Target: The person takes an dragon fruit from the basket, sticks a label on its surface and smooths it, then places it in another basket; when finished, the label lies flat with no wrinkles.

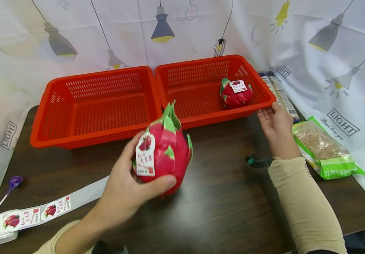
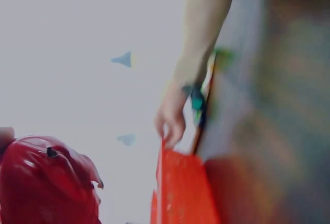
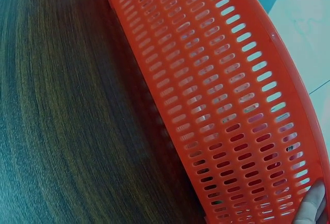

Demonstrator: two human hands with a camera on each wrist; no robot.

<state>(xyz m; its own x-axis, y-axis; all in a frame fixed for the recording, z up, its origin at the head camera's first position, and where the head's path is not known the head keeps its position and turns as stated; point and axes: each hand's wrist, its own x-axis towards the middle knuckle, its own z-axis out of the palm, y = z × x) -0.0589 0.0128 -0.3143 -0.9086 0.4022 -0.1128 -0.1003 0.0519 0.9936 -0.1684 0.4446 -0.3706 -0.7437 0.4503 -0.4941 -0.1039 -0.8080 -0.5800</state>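
Note:
In the head view my left hand (image 1: 122, 190) grips a dragon fruit (image 1: 173, 155) above the table, thumb across its lower front. The fruit has green-tipped scales and a white sticker (image 1: 145, 155) on its left side. Its red skin (image 2: 46, 182) also shows in the left wrist view. My right hand (image 1: 277, 125) holds the front right corner of the right red basket (image 1: 214, 118), fingers at the rim. Inside that basket, toward the right, lies another dragon fruit (image 1: 237, 95) with a similar sticker. In the right wrist view the slotted basket wall (image 3: 221, 90) fills most of the picture.
A second red basket (image 1: 96, 139) stands at left, beside the first. A roll of stickers (image 1: 3, 227) with its strip unrolled lies front left, near a purple lollipop (image 1: 15, 182). On the right are a green-edged packet (image 1: 325, 144) and a flat printed package (image 1: 281, 95).

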